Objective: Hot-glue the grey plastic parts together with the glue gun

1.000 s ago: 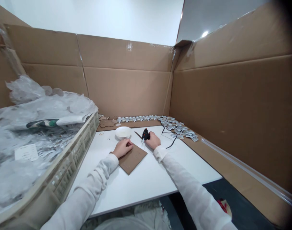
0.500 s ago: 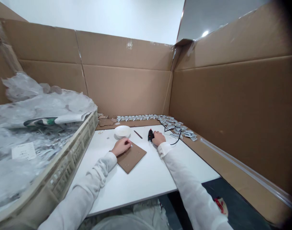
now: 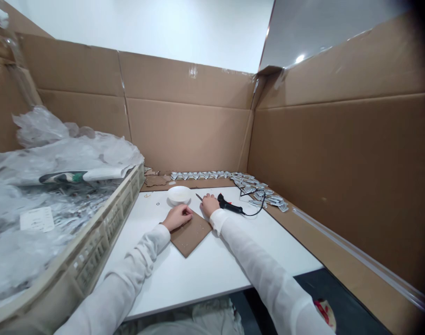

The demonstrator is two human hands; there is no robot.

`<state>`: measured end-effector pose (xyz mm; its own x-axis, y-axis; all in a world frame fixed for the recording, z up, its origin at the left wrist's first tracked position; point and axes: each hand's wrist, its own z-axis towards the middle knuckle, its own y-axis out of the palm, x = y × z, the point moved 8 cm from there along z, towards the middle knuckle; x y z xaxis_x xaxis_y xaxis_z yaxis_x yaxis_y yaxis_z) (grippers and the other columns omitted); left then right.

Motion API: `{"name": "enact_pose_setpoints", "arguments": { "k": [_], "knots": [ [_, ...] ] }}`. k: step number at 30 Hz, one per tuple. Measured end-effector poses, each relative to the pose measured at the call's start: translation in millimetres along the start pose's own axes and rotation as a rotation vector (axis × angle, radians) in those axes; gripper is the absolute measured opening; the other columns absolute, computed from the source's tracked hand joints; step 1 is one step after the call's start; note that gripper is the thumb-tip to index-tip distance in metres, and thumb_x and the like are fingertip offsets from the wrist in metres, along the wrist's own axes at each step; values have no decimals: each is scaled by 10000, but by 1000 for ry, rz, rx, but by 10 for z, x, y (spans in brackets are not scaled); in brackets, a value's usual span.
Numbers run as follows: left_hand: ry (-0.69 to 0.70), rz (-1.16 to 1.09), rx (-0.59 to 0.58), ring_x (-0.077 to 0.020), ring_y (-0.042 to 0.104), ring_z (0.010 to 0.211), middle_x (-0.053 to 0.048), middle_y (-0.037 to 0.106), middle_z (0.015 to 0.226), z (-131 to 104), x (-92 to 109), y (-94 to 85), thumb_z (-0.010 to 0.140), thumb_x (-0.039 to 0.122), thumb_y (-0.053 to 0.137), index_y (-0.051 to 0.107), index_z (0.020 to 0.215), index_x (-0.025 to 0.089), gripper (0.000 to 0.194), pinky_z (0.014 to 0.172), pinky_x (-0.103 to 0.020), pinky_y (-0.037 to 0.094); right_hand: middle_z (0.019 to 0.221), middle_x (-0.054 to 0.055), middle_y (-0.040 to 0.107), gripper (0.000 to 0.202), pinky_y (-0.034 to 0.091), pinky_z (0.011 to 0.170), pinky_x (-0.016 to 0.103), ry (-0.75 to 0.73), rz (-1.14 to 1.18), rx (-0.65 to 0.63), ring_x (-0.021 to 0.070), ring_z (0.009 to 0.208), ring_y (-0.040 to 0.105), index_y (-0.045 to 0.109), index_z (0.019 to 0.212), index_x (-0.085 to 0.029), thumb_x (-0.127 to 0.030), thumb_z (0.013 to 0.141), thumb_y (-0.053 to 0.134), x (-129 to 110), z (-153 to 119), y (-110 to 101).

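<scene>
My left hand (image 3: pixel 178 217) rests at the left corner of a brown square board (image 3: pixel 191 237), thumb and fingers pinched together. Whatever is in that pinch is too small to make out. Small pale specks dot the board. My right hand (image 3: pixel 209 204) is over the near end of a thin dark pencil-like stick (image 3: pixel 198 197); its fingertips partly hide the stick, and whether they grip it does not show. Just right of this hand a black glue gun (image 3: pixel 230 205) lies on its side on the white table, its cord running back to the right.
A white bowl (image 3: pixel 179 195) stands behind my left hand, with a small dark ring (image 3: pixel 157 204) to its left. Small silvery packets (image 3: pixel 249 182) line the back and pile up at right. A cream crate (image 3: pixel 104 237) of plastic-wrapped pieces flanks the left; cardboard walls (image 3: pixel 188 135) surround the table.
My right hand has let go of the glue gun, which now lies on the table, and has moved left to the dark stick. My left hand stays pinched at the board.
</scene>
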<state>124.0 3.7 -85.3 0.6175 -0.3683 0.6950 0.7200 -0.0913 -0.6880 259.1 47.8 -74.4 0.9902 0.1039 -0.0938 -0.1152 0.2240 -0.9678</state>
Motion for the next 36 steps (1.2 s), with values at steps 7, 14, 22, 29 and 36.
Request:
{"name": "enact_pose_setpoints", "arguments": {
  "k": [7, 14, 22, 29, 36],
  "knots": [
    [0, 51, 7, -163, 585, 775, -8, 666, 849, 2, 14, -17, 746, 225, 550, 633, 775, 176, 101, 670, -233, 399, 1142, 107, 566, 323, 498, 857, 388, 86, 224, -8, 191, 1001, 576, 557, 1140, -118, -325, 893, 548, 94, 76, 31],
    [-31, 28, 46, -172, 591, 789, -14, 674, 839, 31, -47, -42, 791, 228, 511, 634, 788, 177, 133, 712, -244, 405, 837, 26, 611, 261, 511, 657, 271, 131, 625, 117, 103, 699, 589, 587, 945, -111, -358, 912, 511, 367, 5, -284],
    [-66, -79, 116, -161, 577, 708, -19, 647, 749, 59, -139, -63, 814, 219, 454, 602, 828, 159, 161, 667, -239, 406, 510, -56, 431, 280, 322, 494, 194, -25, 908, 307, 91, 484, 438, 394, 676, -192, -408, 842, 454, 209, -122, -475],
    [-14, 3, 74, -170, 584, 778, -23, 661, 830, 47, -63, -45, 809, 227, 456, 614, 841, 172, 170, 719, -250, 400, 555, -45, 474, 182, 316, 564, 210, -250, 861, 192, 109, 538, 432, 453, 714, -192, -341, 806, 500, -95, -261, -395],
    [-6, 61, 56, -173, 588, 772, -27, 678, 872, 21, -6, -47, 821, 244, 445, 640, 871, 174, 213, 711, -254, 413, 665, 2, 564, 235, 356, 648, 207, -287, 796, 40, 118, 645, 503, 564, 754, -163, -238, 886, 384, -123, -350, -237]
  ]
}}
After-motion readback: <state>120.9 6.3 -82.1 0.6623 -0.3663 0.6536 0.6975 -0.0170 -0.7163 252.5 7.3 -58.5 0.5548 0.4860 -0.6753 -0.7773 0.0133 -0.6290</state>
